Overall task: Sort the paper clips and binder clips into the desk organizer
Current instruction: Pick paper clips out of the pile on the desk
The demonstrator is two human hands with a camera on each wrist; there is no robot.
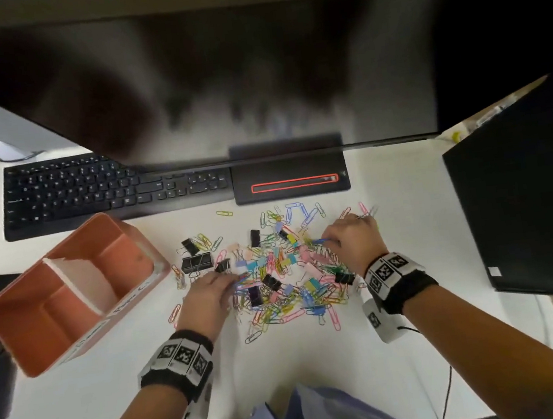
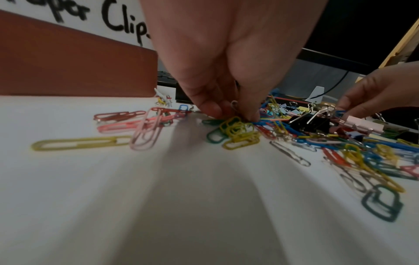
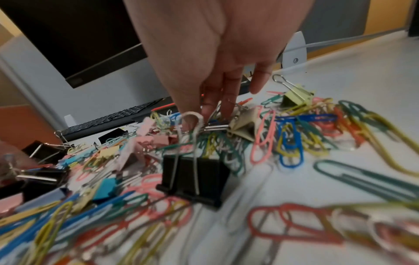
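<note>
A mixed heap of coloured paper clips and binder clips (image 1: 282,274) lies on the white desk. The orange desk organizer (image 1: 36,353) stands left of it, with a white divider inside and a handwritten "Paper Clips" label (image 2: 118,19) on its side. My left hand (image 1: 236,278) reaches into the heap's left edge and pinches a silver paper clip (image 2: 234,105) between thumb and finger (image 2: 233,113). My right hand (image 1: 325,242) is at the heap's far right, its fingertips pinching a blue paper clip (image 1: 319,240). A large black binder clip (image 3: 195,177) stands just in front of that hand (image 3: 204,111).
A black keyboard (image 1: 94,192) and the monitor's stand base (image 1: 290,173) lie behind the heap, under a wide monitor (image 1: 218,78). A black computer case (image 1: 525,198) stands at the right. Stray clips (image 2: 77,143) are scattered toward the organizer.
</note>
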